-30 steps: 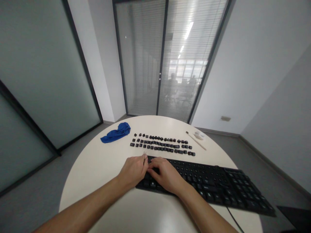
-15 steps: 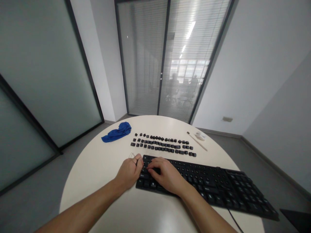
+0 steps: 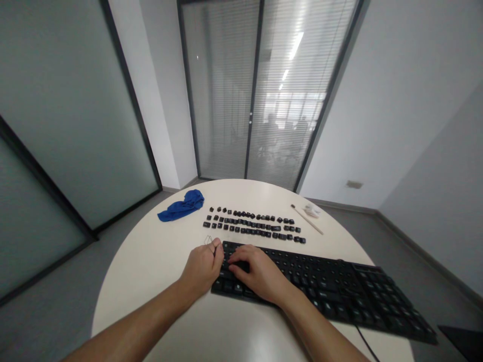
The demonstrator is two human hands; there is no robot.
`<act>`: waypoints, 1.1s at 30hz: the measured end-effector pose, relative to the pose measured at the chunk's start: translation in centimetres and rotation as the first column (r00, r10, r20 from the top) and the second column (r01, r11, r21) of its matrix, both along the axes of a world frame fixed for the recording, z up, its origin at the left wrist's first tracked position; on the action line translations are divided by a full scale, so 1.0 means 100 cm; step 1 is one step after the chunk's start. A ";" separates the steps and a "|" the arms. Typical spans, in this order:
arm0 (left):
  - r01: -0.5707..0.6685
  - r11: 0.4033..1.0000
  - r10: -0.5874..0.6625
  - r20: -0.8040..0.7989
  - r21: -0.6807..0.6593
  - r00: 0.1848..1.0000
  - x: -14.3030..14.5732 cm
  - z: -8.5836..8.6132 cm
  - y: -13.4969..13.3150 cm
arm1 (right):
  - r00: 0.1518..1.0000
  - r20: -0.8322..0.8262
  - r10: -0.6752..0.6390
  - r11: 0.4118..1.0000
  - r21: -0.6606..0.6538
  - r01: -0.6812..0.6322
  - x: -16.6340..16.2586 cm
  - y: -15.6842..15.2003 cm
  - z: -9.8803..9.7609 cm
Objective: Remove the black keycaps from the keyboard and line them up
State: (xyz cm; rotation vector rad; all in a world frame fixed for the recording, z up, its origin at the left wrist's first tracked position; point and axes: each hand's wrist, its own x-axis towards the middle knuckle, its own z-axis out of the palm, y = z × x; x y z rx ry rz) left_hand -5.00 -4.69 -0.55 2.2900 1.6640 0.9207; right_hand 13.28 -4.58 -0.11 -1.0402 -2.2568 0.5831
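Note:
A black keyboard [image 3: 324, 281] lies at a slant across the front of the table; keycaps are off its upper rows. At its left end my left hand [image 3: 206, 261] is closed around a thin wire keycap puller [image 3: 209, 240], whose bent loops stick out beyond the fingers. My right hand [image 3: 258, 269] rests over the left part of the keyboard, fingers curled and thumb drawn close to the fingertips at the keys. Whatever lies between those fingertips is too small to make out. Behind the keyboard, loose black keycaps [image 3: 247, 222] sit in rows.
A crumpled blue cloth [image 3: 183, 206] lies at the back left of the round white table [image 3: 151, 281]. Toward the back right are a thin brush [image 3: 307, 219] and a small whitish item [image 3: 312, 211]. The keyboard's cable [image 3: 366, 342] runs off the front, and its right end overhangs the edge.
My left hand and the wire puller have shifted slightly to the right and turned a little. The right hand stays at nearly the same keys.

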 end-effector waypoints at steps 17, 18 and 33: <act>0.132 0.991 -0.129 -0.106 0.024 0.986 0.010 -0.005 0.015 | 0.998 0.013 -0.068 0.998 -0.005 0.068 -0.002 -0.001 -0.003; 0.153 0.988 -0.150 -0.097 0.026 0.984 0.009 -0.005 0.015 | 0.998 0.014 -0.067 0.998 -0.002 0.067 -0.002 -0.001 -0.003; 0.116 0.970 -0.128 0.046 0.213 0.991 0.004 -0.014 0.012 | 0.993 0.066 -0.094 0.995 0.046 0.091 -0.009 -0.006 0.003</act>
